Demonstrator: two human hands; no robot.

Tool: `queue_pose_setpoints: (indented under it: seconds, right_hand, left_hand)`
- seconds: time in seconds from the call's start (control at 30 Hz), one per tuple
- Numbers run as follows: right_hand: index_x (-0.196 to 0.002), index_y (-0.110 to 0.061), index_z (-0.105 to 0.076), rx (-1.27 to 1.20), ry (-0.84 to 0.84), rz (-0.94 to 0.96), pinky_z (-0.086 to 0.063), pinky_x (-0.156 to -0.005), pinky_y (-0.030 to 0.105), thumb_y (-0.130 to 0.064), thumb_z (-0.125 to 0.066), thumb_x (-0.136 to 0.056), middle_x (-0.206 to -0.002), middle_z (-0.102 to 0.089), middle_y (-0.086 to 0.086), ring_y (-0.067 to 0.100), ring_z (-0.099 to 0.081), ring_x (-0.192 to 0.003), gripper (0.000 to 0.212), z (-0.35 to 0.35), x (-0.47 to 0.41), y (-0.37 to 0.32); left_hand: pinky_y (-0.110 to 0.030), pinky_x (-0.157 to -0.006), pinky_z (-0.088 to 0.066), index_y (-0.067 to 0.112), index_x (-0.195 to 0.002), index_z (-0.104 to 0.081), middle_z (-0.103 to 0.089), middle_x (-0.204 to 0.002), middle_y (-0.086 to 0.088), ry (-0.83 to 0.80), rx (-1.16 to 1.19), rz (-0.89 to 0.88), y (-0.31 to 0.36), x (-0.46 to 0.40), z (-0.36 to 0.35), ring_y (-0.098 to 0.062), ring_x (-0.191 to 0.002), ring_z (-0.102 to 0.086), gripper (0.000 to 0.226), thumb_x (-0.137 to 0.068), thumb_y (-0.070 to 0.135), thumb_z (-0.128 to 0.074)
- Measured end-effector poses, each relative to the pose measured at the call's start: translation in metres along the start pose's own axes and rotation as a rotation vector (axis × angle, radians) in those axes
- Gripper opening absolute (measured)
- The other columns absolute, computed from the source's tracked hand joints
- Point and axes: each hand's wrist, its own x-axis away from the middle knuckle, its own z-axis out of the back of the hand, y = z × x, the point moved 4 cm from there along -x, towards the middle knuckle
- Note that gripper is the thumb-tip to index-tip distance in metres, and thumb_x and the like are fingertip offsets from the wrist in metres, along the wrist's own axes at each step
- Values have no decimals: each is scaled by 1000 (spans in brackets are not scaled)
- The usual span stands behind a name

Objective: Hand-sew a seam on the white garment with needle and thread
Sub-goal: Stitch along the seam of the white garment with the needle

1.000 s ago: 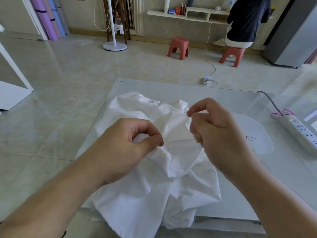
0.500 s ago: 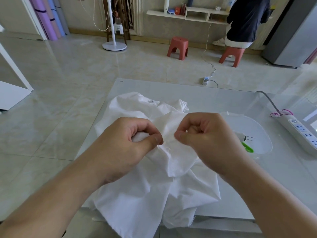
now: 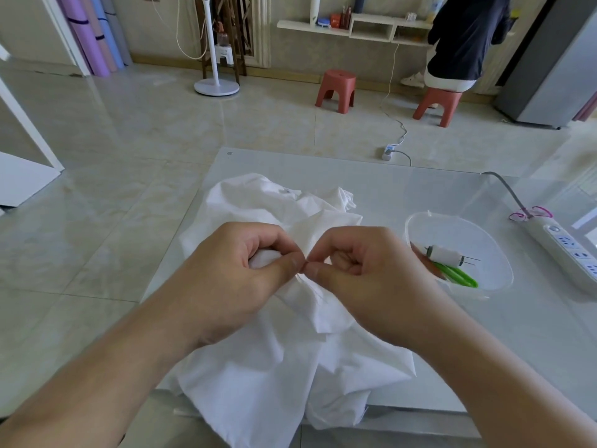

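glass table (image 3: 403, 195) | both hands (image 3: 232, 273) pinch white garment (image 3: 258, 367) (thumbs touching)

The garment (image 3: 258, 350) is plain white, lying on a pale grey-white table (image 3: 420, 189). In the clear bowl (image 3: 416, 221) sit a white spool (image 3: 444, 255) and bright green scissors (image 3: 458, 278). Two stools (image 3: 336, 90) are brick red, the power strip (image 3: 568, 250) white with a pink tie.

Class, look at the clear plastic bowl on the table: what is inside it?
Inside the clear plastic bowl lie a spool of white thread and green-handled snips. The right hand covers the snips' near end.
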Motion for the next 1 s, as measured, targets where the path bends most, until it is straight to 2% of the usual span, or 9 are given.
queue_pose_setpoints:
  seconds: [0.17,0.33,0.4,0.5,0.6,0.67,0.77,0.87,1.0]
  right_hand:
    - [-66,-18,-68,-17,208,-127,-29,-47,20,-14,-79,-88,-46,-31,-11,9,-29,-44,25,16,-5,17]
    - [-68,-16,-67,294,354,-314,-42,-51,27,-15,-66,-86,-49,-50,-9,18,-49,-52,18,39,-13,45]
    - [-78,-23,-67,318,350,-241,-42,-53,28,-16,-64,-86,-52,-50,-9,15,-50,-54,11,39,-9,35]
    - [-101,-33,-68,34,142,-85,-36,-50,30,-14,-68,-91,-50,-38,-9,10,-36,-47,22,23,-1,11]
    - [-95,-30,-72,-32,-4,17,-31,-47,18,-22,-74,-95,-50,-35,-10,9,-32,-46,8,3,5,-4]
    - [-78,-24,-71,20,38,44,-30,-45,16,-24,-77,-95,-48,-33,-10,9,-32,-46,17,-3,5,-3]
    - [-68,-16,-67,-14,176,11,-29,-47,18,-16,-79,-91,-48,-30,-9,10,-30,-47,25,5,1,1]
    - [-66,-15,-65,62,281,-160,-32,-47,25,-13,-76,-88,-44,-35,-10,10,-32,-45,24,23,-7,21]
    - [-78,-18,-64,368,295,-300,-42,-48,27,-19,-62,-88,-54,-54,-7,16,-50,-50,10,30,-8,34]
  left_hand:
    - [-26,-80,-54,30,-83,-80,-79,-88,12,7,23,9,1,1,0,-6,-86,-74,16,-96,30,-73]
    - [-26,-82,-54,28,-82,-80,-79,-87,11,25,18,1,0,-1,3,-6,-87,-74,18,-97,28,-72]
    - [-26,-82,-54,28,-82,-80,-79,-86,11,23,27,0,0,-1,3,-6,-87,-75,18,-98,27,-72]
    - [-24,-80,-52,29,-82,-80,-79,-87,13,25,24,-1,1,0,2,-4,-86,-74,16,-97,28,-73]
    - [-32,-81,-57,31,-84,-80,-79,-87,9,8,13,-13,0,1,1,-8,-85,-74,15,-97,30,-72]
    - [-33,-79,-56,31,-83,-80,-79,-86,7,6,16,-19,0,0,1,-9,-83,-74,16,-97,29,-72]
    - [-27,-78,-52,30,-82,-80,-79,-86,10,24,33,-2,-1,0,2,-6,-84,-74,16,-96,29,-74]
    - [-24,-79,-51,28,-81,-81,-79,-87,11,29,44,4,0,0,3,-5,-85,-74,17,-96,27,-73]
    - [-27,-83,-53,26,-82,-81,-79,-87,11,39,34,2,-1,-1,5,-6,-88,-75,18,-98,26,-72]
